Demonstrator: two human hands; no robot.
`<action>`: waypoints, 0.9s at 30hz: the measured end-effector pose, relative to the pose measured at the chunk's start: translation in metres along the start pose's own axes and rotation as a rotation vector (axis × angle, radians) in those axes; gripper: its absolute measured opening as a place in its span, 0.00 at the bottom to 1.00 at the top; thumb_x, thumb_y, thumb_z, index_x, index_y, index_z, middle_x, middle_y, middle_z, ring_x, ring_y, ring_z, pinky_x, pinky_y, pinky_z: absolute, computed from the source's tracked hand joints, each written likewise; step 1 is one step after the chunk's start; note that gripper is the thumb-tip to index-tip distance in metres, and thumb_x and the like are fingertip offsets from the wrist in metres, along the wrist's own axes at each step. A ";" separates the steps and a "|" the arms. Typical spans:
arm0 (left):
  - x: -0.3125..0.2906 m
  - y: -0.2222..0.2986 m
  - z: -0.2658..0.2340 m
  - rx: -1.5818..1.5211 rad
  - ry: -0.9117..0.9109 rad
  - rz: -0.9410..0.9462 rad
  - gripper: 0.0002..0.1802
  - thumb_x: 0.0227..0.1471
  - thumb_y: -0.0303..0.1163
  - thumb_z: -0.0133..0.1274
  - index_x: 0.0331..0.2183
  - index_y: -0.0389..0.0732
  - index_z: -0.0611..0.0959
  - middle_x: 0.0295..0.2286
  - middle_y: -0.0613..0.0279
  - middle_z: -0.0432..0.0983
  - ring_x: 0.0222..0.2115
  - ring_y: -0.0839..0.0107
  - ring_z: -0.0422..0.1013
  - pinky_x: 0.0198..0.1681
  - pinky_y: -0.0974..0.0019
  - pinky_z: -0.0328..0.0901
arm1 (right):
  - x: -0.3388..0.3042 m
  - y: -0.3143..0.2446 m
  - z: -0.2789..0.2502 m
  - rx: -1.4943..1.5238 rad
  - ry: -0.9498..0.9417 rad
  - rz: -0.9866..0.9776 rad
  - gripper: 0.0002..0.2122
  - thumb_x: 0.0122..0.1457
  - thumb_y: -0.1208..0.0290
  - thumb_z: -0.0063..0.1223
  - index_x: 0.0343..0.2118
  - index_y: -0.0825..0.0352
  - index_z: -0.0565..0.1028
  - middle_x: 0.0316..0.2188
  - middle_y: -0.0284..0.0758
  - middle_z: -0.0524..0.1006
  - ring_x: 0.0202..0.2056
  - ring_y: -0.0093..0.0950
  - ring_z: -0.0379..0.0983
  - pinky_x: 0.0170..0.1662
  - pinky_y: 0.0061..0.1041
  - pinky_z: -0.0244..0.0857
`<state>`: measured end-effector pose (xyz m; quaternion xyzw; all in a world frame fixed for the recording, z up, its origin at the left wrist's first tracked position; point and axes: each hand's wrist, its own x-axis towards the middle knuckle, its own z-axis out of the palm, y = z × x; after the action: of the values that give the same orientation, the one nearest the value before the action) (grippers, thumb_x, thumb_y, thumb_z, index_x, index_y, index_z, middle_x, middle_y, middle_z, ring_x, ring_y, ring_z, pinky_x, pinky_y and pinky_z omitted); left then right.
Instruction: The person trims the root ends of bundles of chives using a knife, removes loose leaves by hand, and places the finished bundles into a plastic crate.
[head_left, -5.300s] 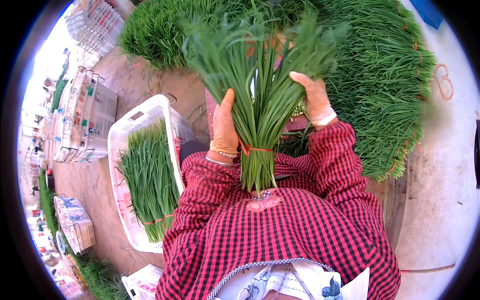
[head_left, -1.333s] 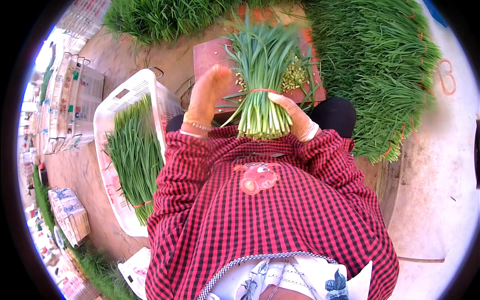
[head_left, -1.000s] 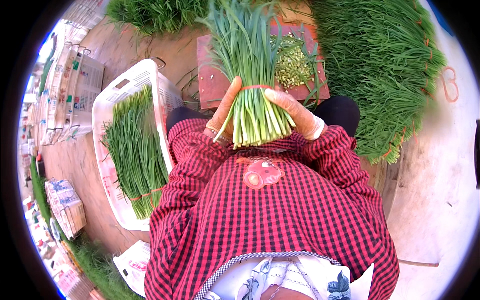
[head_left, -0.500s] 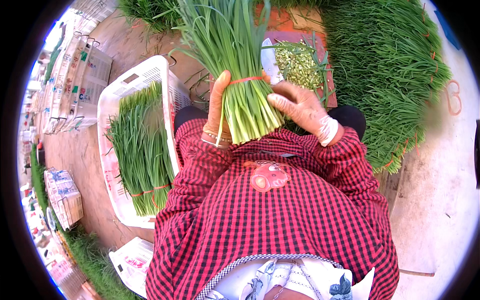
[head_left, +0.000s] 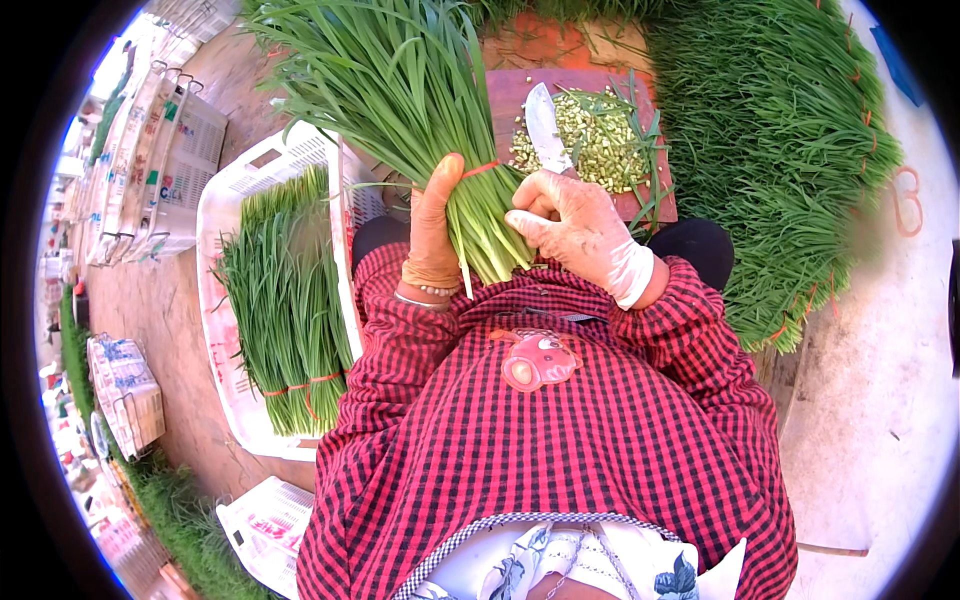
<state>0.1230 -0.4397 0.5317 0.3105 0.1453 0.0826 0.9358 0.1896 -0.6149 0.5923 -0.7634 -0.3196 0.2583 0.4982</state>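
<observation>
A bunch of garlic chives (head_left: pixel 400 95) tied with a red band (head_left: pixel 482 169) tilts up and left in front of me. My left hand (head_left: pixel 432 222) wraps round its pale cut stems, thumb over the front. My right hand (head_left: pixel 578 222), in a thin pale glove, pinches at the right side of the stems, finger and thumb together below the band. Just beyond it a knife (head_left: pixel 546 130) lies with its broad blade on a reddish board (head_left: pixel 505 95). Chopped stem ends (head_left: pixel 598 140) are heaped beside the blade.
To my left, a white plastic crate (head_left: pixel 222 390) holds banded chives (head_left: pixel 285 300). A long stack of banded chives (head_left: pixel 770 150) fills the right side, beside a pale surface (head_left: pixel 870 430). More crates (head_left: pixel 165 165) stand at the far left. A dark knee shows on either side.
The bunch has swung left at its leafy top and leans more. My right hand has shifted slightly left and lower along the stems. More of the board and knife now shows.
</observation>
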 end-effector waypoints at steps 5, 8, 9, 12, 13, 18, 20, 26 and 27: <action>-0.003 0.003 0.006 -0.031 -0.006 0.036 0.29 0.58 0.51 0.54 0.48 0.34 0.76 0.37 0.52 0.80 0.35 0.62 0.78 0.40 0.60 0.76 | -0.003 -0.014 -0.007 0.466 -0.277 0.262 0.09 0.62 0.65 0.54 0.34 0.67 0.73 0.22 0.33 0.79 0.22 0.23 0.75 0.26 0.21 0.68; -0.010 0.014 0.014 -0.078 -0.036 -0.102 0.34 0.58 0.60 0.49 0.47 0.35 0.79 0.37 0.52 0.81 0.35 0.61 0.79 0.40 0.58 0.76 | -0.015 -0.011 -0.013 0.449 -0.418 0.277 0.08 0.64 0.67 0.52 0.34 0.66 0.71 0.24 0.36 0.80 0.23 0.22 0.77 0.24 0.17 0.69; -0.012 0.019 0.014 -0.091 -0.037 -0.088 0.35 0.58 0.61 0.48 0.47 0.35 0.79 0.37 0.52 0.81 0.35 0.60 0.79 0.40 0.58 0.76 | -0.021 -0.008 -0.012 0.443 -0.462 0.285 0.07 0.64 0.68 0.52 0.34 0.66 0.70 0.25 0.36 0.81 0.23 0.22 0.78 0.23 0.17 0.69; -0.007 0.030 0.006 -0.171 0.009 -0.024 0.38 0.58 0.64 0.46 0.46 0.35 0.80 0.36 0.52 0.81 0.35 0.58 0.79 0.42 0.54 0.76 | -0.052 0.011 -0.016 0.347 -0.548 0.247 0.10 0.64 0.65 0.54 0.34 0.67 0.71 0.25 0.35 0.81 0.25 0.22 0.78 0.27 0.21 0.71; -0.007 0.037 -0.004 -0.163 -0.045 0.007 0.38 0.58 0.64 0.45 0.46 0.35 0.80 0.37 0.51 0.81 0.37 0.57 0.79 0.44 0.52 0.75 | -0.060 0.017 -0.024 0.208 -0.579 0.174 0.11 0.63 0.63 0.55 0.34 0.67 0.71 0.25 0.34 0.81 0.25 0.21 0.78 0.27 0.23 0.71; -0.005 0.064 -0.039 -0.283 -0.142 0.167 0.38 0.61 0.61 0.44 0.50 0.31 0.77 0.45 0.47 0.78 0.43 0.52 0.76 0.49 0.46 0.72 | -0.098 0.084 -0.093 -0.806 -0.346 0.342 0.10 0.57 0.62 0.57 0.33 0.64 0.74 0.24 0.39 0.79 0.27 0.38 0.78 0.34 0.36 0.71; -0.006 0.065 -0.044 -0.307 -0.195 0.206 0.39 0.61 0.61 0.43 0.51 0.30 0.75 0.47 0.47 0.77 0.44 0.49 0.76 0.49 0.44 0.72 | -0.090 0.086 -0.109 -0.953 -0.157 0.461 0.11 0.56 0.60 0.57 0.34 0.62 0.76 0.26 0.40 0.79 0.31 0.41 0.78 0.36 0.39 0.71; -0.024 0.050 -0.028 -0.360 -0.192 0.059 0.41 0.63 0.59 0.40 0.55 0.26 0.71 0.55 0.44 0.70 0.49 0.48 0.73 0.53 0.43 0.70 | -0.014 -0.015 -0.063 -0.439 0.192 -0.308 0.12 0.61 0.66 0.55 0.45 0.65 0.78 0.41 0.40 0.80 0.43 0.36 0.78 0.47 0.29 0.70; -0.024 0.049 -0.023 -0.341 -0.189 0.055 0.41 0.64 0.58 0.38 0.55 0.25 0.70 0.55 0.43 0.70 0.50 0.49 0.73 0.53 0.43 0.70 | -0.002 -0.023 -0.050 -0.435 0.197 -0.433 0.13 0.61 0.65 0.56 0.45 0.65 0.78 0.41 0.39 0.80 0.44 0.35 0.78 0.47 0.30 0.70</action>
<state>0.0892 -0.3937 0.5488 0.1578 0.0321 0.1020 0.9817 0.2184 -0.6392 0.6319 -0.7876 -0.4727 -0.0033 0.3952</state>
